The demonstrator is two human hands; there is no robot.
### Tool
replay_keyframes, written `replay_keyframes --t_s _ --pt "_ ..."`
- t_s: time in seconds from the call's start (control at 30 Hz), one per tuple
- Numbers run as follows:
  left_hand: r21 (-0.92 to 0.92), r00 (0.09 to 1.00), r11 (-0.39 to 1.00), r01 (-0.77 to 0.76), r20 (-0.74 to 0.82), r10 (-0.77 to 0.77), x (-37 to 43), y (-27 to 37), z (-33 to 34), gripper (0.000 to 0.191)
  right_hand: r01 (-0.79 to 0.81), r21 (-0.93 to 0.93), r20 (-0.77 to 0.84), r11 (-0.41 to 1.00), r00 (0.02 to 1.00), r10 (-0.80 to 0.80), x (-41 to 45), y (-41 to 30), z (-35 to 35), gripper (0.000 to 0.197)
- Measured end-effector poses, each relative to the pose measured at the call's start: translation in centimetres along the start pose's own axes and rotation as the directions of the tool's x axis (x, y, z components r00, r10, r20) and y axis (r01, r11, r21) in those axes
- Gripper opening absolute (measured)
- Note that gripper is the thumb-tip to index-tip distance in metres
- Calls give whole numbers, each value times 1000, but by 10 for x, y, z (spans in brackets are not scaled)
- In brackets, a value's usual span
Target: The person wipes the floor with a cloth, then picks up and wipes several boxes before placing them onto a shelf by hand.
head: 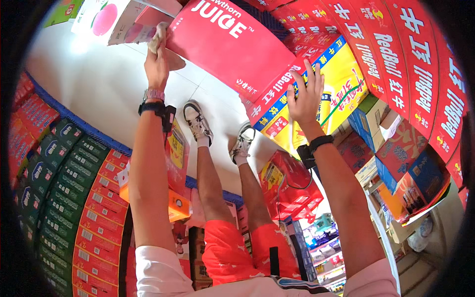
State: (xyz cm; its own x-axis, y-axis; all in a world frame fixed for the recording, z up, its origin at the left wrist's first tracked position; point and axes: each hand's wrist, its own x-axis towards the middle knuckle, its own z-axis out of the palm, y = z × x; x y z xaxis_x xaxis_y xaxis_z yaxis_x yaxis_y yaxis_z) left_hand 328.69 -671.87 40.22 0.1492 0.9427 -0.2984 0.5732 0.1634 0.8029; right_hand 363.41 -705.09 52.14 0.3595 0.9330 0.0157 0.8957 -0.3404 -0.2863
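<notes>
My left hand (157,61) grips a pale, crumpled cloth (159,36) beside the left edge of a large red juice carton (230,44). A pink-and-white carton (130,26) with fruit pictures lies just left of the cloth. My right hand (307,94), fingers spread, rests on a red and yellow Red Bull carton (274,128) with a blue strip and a green strap across it. This carton adjoins the right end of the juice carton. Both wrists carry dark straps with small devices.
Tall stacks of red Red Bull cartons (393,55) rise at the right. Green cartons (66,189) and red cartons (100,226) are stacked at the lower left, along a blue plastic edge (89,124). My feet stand on the white tiled floor (219,96). Wrapped red packs (293,185) are near my right leg.
</notes>
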Motion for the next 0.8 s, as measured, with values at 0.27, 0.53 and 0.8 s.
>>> replay_keyframes --t_s 0.27,0.53,0.8 --pt "-578 939 747 330 122 -321 -113 -20 88 60 45 43 -45 998 998 -43 -2 0 4 41" --pt "-544 747 534 648 591 -304 -251 16 148 69 76 -1 -70 997 995 -76 -9 9 14 41" --pt "35 788 954 298 555 -266 -263 43 107 60 70 -5 -60 998 996 -70 -11 13 15 41"
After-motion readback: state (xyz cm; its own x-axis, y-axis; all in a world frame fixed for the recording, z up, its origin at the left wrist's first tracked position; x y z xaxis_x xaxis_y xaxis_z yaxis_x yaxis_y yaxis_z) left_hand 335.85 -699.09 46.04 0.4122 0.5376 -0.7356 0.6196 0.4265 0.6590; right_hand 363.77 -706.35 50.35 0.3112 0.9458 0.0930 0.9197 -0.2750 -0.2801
